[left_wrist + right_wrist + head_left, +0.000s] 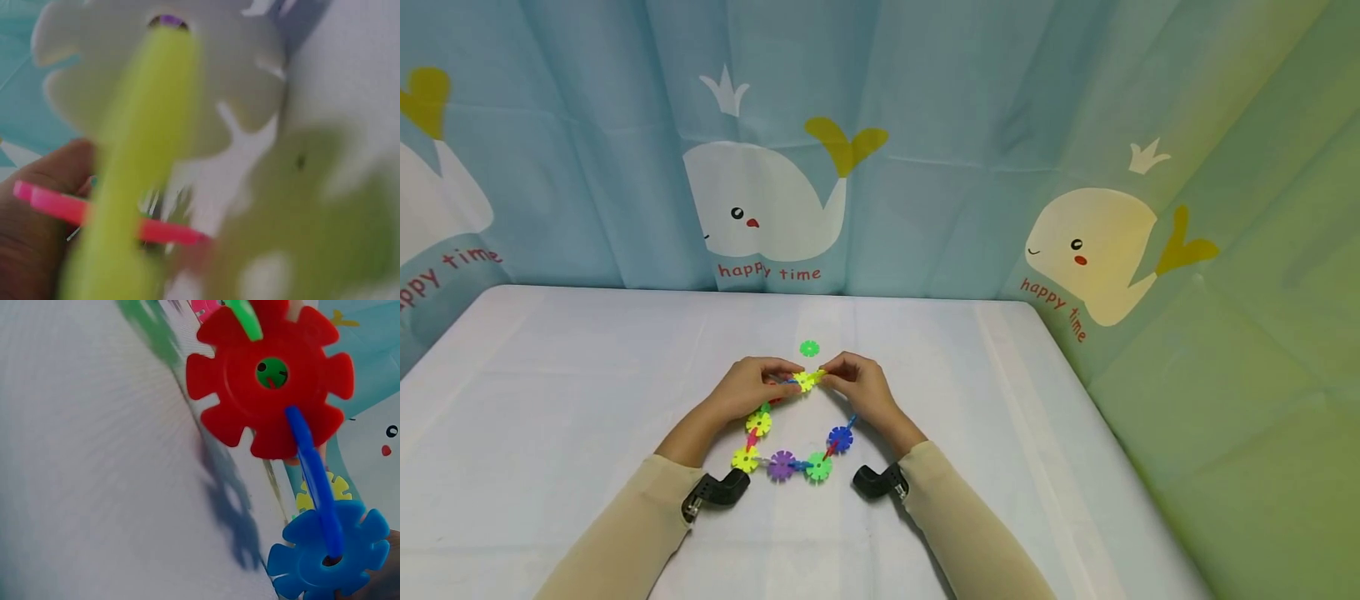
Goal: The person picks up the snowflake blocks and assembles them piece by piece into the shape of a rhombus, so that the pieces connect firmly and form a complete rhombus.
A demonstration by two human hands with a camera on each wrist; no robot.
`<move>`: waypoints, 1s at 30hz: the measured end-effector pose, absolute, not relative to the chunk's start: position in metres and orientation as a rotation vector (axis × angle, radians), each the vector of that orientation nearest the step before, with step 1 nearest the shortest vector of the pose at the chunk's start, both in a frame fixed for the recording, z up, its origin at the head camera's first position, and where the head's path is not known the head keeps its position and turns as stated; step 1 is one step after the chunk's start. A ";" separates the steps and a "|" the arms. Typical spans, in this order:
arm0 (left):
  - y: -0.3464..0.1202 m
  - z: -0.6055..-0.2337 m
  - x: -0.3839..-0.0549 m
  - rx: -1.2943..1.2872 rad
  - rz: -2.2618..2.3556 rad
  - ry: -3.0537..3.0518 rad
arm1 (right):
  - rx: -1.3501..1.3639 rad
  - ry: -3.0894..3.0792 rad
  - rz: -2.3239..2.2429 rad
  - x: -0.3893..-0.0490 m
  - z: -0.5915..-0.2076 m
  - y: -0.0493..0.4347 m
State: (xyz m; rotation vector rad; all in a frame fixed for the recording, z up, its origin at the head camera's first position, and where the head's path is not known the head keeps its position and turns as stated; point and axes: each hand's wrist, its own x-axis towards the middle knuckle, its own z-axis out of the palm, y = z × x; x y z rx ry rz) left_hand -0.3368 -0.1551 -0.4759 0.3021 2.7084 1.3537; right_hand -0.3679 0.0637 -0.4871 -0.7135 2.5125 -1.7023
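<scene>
A chain of interlocking plastic snowflake discs curves across the table, with a purple disc [782, 466] and a green disc [819, 467] along its near side. At its far end, my left hand [751, 388] pinches a yellow disc [803, 382] between thumb and fingers. My right hand [863, 388] pinches another yellow disc [819, 376], seen nearly edge-on against the first. In the left wrist view, a blurred yellow disc [150, 112] crosses a whitish disc [231, 75]. The right wrist view shows a red disc [231, 387] and a blue disc [300, 540] linked by a dark blue one.
One loose green disc [809, 348] lies on the table just beyond both hands. The white table [587, 375] reaches back to a blue curtain [940, 150] with printed whales. A green curtain [1247, 400] hangs along the right side.
</scene>
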 end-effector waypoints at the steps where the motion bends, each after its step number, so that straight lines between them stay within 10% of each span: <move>1: -0.156 -0.476 -0.337 0.307 1.350 2.708 | -0.712 2.519 -1.695 -0.368 -0.487 0.064; 30: -0.174 -0.472 -0.338 0.327 1.336 2.622 | -0.601 2.407 -1.646 -0.375 -0.479 0.072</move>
